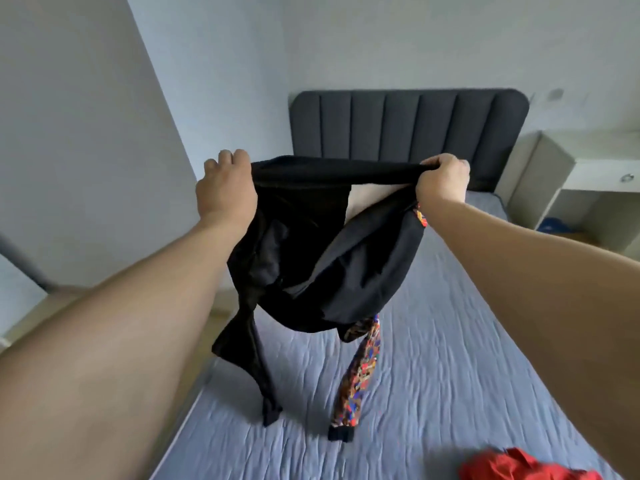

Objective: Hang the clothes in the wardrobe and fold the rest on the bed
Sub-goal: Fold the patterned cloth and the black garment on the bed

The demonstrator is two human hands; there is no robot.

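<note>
A black top (322,258) with one bright patterned sleeve is held up over the middle of the bed (450,358), pinched tight by the left hand (225,192) and right hand (441,180), likely so it can be spread flat for folding.

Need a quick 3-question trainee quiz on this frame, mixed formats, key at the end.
1. True or false: the black garment lies flat on the bed.
2. Which hands grip the garment's top edge? A) the left hand only B) the right hand only C) both
3. Fill in: the cloth at the bottom right edge of the view is ____.

Key:
1. False: it is held up, its black sleeve and patterned sleeve hanging down to the bed.
2. C
3. Red: the red garment lies on the bed.
</note>
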